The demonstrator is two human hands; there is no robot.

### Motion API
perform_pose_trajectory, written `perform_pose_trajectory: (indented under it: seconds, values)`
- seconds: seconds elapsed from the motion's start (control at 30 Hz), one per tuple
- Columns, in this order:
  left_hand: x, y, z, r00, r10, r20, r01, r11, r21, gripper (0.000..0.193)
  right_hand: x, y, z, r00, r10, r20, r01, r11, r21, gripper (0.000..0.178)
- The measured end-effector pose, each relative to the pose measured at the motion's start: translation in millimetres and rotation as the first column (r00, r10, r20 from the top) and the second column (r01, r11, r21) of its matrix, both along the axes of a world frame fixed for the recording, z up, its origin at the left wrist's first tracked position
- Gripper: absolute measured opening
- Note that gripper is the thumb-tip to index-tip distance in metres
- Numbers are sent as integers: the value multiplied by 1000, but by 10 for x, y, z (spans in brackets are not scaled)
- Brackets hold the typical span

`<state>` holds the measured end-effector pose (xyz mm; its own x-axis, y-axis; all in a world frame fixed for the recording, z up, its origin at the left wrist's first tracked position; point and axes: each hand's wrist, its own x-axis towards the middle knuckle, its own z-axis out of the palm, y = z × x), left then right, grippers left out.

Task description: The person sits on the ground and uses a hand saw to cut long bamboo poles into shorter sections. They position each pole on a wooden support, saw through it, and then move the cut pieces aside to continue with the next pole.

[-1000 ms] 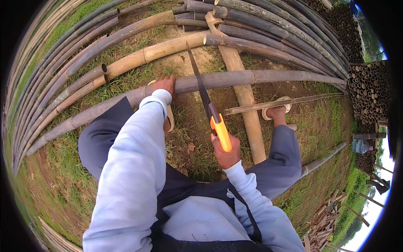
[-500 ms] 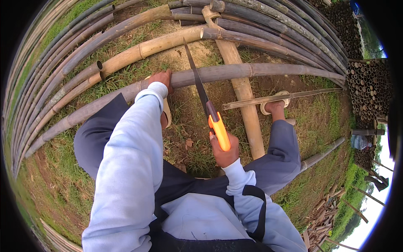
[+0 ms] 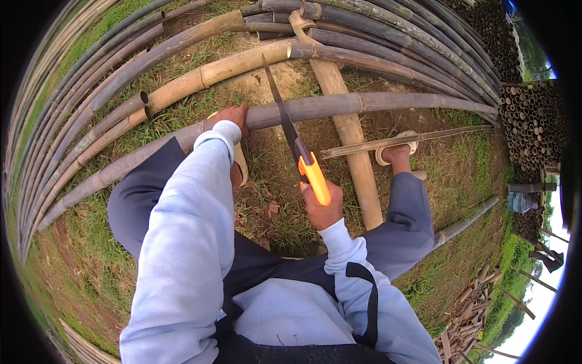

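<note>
My right hand (image 3: 324, 206) is closed round the orange handle of a handsaw (image 3: 286, 118). Its dark blade points away from me and lies across a long greyish bamboo pole (image 3: 327, 105), just right of my left hand. My left hand (image 3: 233, 116) grips that pole from above, with the fingers partly hidden behind the wrist and cuff. The pole runs from far left to far right and crosses over a thick tan bamboo support (image 3: 350, 136). Whether the blade has cut into the pole cannot be made out.
Several bamboo poles (image 3: 376, 27) lie beyond, beside a cut yellowish pole (image 3: 221, 70). A thin bamboo strip (image 3: 418, 138) lies over my right foot (image 3: 394, 154). Stacked bamboo sections (image 3: 533, 124) stand at the right, with a pile of scraps (image 3: 467, 315) lower down.
The saw and my right hand have shifted slightly away from me and to the left, the blade sliding across the pole. My left hand stays on the pole.
</note>
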<state>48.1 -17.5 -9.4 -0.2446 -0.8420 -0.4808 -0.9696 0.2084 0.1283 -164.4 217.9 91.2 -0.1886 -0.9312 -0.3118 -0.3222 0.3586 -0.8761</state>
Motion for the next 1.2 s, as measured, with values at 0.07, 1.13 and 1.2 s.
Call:
perform_pose_trajectory:
  seconds: [0.07, 1.13, 1.2]
  values:
    - [16, -43, 64, 1000, 16, -7, -16, 1000, 13, 68, 49, -211, -334, 996, 54, -68, -67, 975, -212, 14]
    - [-8, -42, 100, 996, -46, -75, 50, 998, 45, 63, 40, 218, -479, 993, -86, 81, 100, 976, -191, 18]
    - [31, 34, 104, 998, -30, -47, 34, 996, 81, 68, -16, 738, -103, 988, -74, 139, 74, 997, 6, 19]
